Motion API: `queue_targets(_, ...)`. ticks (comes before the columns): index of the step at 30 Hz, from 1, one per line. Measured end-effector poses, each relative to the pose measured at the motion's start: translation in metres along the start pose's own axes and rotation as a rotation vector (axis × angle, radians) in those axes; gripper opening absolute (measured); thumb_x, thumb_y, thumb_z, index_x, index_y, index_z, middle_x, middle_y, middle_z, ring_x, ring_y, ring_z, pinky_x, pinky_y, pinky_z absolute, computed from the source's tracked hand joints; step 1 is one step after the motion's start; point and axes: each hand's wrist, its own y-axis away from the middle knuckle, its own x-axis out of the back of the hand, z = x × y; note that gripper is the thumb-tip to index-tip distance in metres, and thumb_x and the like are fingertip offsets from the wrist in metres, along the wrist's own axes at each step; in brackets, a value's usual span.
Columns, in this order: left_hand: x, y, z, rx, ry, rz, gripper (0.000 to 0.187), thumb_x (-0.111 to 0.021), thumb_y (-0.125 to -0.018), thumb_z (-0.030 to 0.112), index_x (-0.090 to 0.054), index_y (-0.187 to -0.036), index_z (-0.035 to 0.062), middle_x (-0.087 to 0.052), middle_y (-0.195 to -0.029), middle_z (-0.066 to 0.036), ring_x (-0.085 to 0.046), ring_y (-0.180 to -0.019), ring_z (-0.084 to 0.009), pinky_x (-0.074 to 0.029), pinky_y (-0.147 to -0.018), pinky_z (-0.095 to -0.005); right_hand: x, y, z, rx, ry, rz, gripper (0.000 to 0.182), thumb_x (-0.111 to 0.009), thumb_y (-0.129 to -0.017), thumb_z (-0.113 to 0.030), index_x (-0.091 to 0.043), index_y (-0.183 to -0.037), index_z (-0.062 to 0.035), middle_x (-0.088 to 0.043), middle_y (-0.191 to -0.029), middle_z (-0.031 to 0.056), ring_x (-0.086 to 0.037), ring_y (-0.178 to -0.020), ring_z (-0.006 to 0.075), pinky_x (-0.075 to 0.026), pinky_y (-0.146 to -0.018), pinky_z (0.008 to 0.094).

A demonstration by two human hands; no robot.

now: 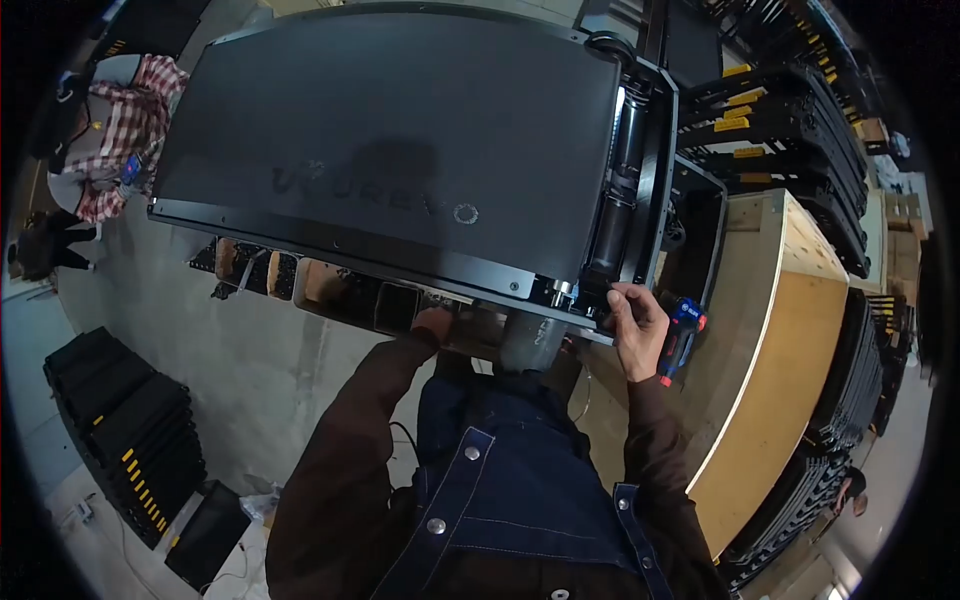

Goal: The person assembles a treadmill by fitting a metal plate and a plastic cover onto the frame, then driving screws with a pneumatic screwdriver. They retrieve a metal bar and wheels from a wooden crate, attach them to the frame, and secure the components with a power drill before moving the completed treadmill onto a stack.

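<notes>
A black walking treadmill [330, 120] with "UREVO" lettering on its belt lies in front of me. Its end is uncovered on the right, showing a roller [626, 150] inside the frame. My right hand [640, 328] is at the near right corner, thumb and forefinger pinched together; anything between them is too small to make out. Below the treadmill's near edge, my left hand [434, 322] reaches in at the parts bins [325, 288], its fingers hidden. A blue and black Bosch power tool [683, 335] is just right of my right hand.
A wooden crate or bench [775, 350] stands on the right. Stacked black frames [765, 150] with yellow labels rise behind it. More black parts [125, 430] are piled at the lower left. Another person in a plaid shirt [125, 130] is beyond the treadmill's left end.
</notes>
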Motion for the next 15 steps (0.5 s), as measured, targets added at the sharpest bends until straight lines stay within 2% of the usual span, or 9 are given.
queue_targets(3,0.048,0.026,0.011,-0.141,-0.033,-0.022,0.024,-0.076,-0.076,0.031,-0.076,-0.089,0.0104,-0.073,-0.093,-0.015,-0.071,-0.092,-0.0343,-0.060,-0.076,-0.0462,-0.003,0.001,0.002,0.015,-0.029,0.051,0.014,-0.069,-0.095,-0.012,-0.067,-0.102,0.0006,-0.064,-0.080,0.0003,-0.057,-0.062,0.0066,-0.045,-0.054,0.0214)
queue_targets(4,0.017,0.011,0.004,-0.095,0.008,-0.036,0.028,-0.081,-0.070,0.033,-0.075,-0.086,0.0102,-0.071,-0.093,-0.015,-0.071,-0.092,-0.0336,-0.059,-0.077,-0.0477,-0.002,0.001,0.005,0.010,0.008,0.054,0.015,-0.069,-0.094,-0.012,-0.067,-0.102,0.0006,-0.064,-0.080,0.0007,-0.057,-0.061,0.0067,-0.046,-0.055,0.0217)
queue_targets(5,0.025,0.016,0.007,-0.133,-0.024,-0.024,0.028,-0.079,-0.072,0.034,-0.074,-0.087,0.0106,-0.071,-0.094,-0.014,-0.071,-0.093,-0.0332,-0.059,-0.078,-0.0490,-0.003,0.002,0.004,-0.015,0.029,0.059,0.015,-0.069,-0.094,-0.012,-0.067,-0.102,0.0002,-0.064,-0.080,0.0005,-0.057,-0.062,0.0068,-0.046,-0.055,0.0221)
queue_targets(8,-0.012,-0.008,0.011,-0.180,-0.050,-0.032,0.027,-0.050,-0.093,0.025,-0.073,-0.096,0.0113,-0.070,-0.105,-0.015,-0.069,-0.102,-0.0354,-0.057,-0.083,-0.0513,-0.004,0.002,0.023,0.071,0.032,0.076,0.015,-0.070,-0.094,-0.013,-0.068,-0.101,0.0001,-0.063,-0.079,0.0001,-0.056,-0.062,0.0062,-0.047,-0.054,0.0227)
queue_targets(9,-0.044,-0.022,0.005,-0.200,-0.073,0.082,0.029,-0.051,-0.093,0.029,-0.074,-0.096,0.0120,-0.071,-0.104,-0.014,-0.070,-0.100,-0.0342,-0.057,-0.084,-0.0512,-0.004,0.003,0.034,0.080,0.020,0.087,0.014,-0.069,-0.094,-0.012,-0.069,-0.100,0.0005,-0.064,-0.077,0.0003,-0.056,-0.061,0.0063,-0.048,-0.054,0.0231)
queue_targets(10,-0.012,-0.009,0.019,-0.117,-0.015,-0.030,0.031,-0.050,-0.094,0.032,-0.074,-0.098,0.0122,-0.071,-0.106,-0.014,-0.070,-0.098,-0.0334,-0.057,-0.085,-0.0513,-0.004,0.002,0.042,0.062,0.015,0.082,0.013,-0.068,-0.094,-0.011,-0.069,-0.100,0.0007,-0.064,-0.076,0.0011,-0.057,-0.060,0.0065,-0.048,-0.054,0.0231)
queue_targets(11,-0.031,-0.021,0.009,-0.274,-0.036,0.021,0.032,-0.050,-0.094,0.033,-0.074,-0.099,0.0125,-0.071,-0.106,-0.014,-0.070,-0.099,-0.0345,-0.056,-0.084,-0.0509,-0.004,0.004,0.043,0.053,0.041,0.094,0.012,-0.068,-0.094,-0.010,-0.069,-0.099,0.0008,-0.065,-0.076,0.0017,-0.058,-0.060,0.0067,-0.048,-0.054,0.0232)
queue_targets(13,-0.018,-0.011,0.016,-0.229,0.045,0.062,0.029,-0.063,-0.082,0.039,-0.075,-0.090,0.0140,-0.074,-0.097,-0.010,-0.071,-0.094,-0.0324,-0.057,-0.084,-0.0473,-0.002,0.005,0.046,0.072,0.011,0.076,0.013,-0.069,-0.093,-0.010,-0.069,-0.099,0.0010,-0.065,-0.076,0.0016,-0.057,-0.060,0.0068,-0.048,-0.054,0.0233)
queue_targets(15,-0.028,-0.022,0.014,-0.216,0.034,0.094,0.029,-0.063,-0.082,0.040,-0.075,-0.091,0.0144,-0.074,-0.097,-0.010,-0.071,-0.094,-0.0320,-0.057,-0.083,-0.0472,0.000,0.005,0.052,0.097,-0.008,0.074,0.013,-0.069,-0.093,-0.011,-0.069,-0.099,0.0011,-0.065,-0.076,0.0017,-0.058,-0.060,0.0069,-0.048,-0.055,0.0235)
